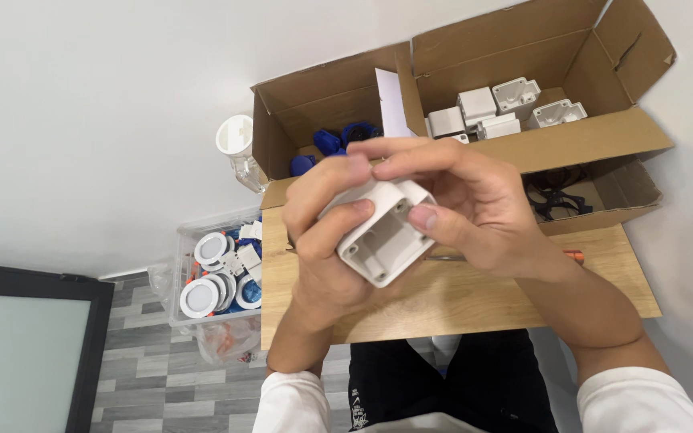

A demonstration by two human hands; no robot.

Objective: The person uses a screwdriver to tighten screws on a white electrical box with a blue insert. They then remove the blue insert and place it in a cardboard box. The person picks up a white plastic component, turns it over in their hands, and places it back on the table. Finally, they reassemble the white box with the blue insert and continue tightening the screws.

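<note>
Both hands hold a white square plastic housing [382, 236] above the wooden table [475, 293]. Its open side faces me, showing screw posts in the corners. My left hand [322, 240] wraps the housing from the left, thumb across its near edge. My right hand [475, 208] grips it from the right, with fingers over its top and thumb on the right rim.
A cardboard box [539, 88] at the back right holds several white housings [495, 108]. A second cardboard box [314, 112] holds blue parts [338, 140]. A clear bin [218, 277] of white round and blue parts stands left of the table. An orange-handled screwdriver [575, 256] lies behind my right wrist.
</note>
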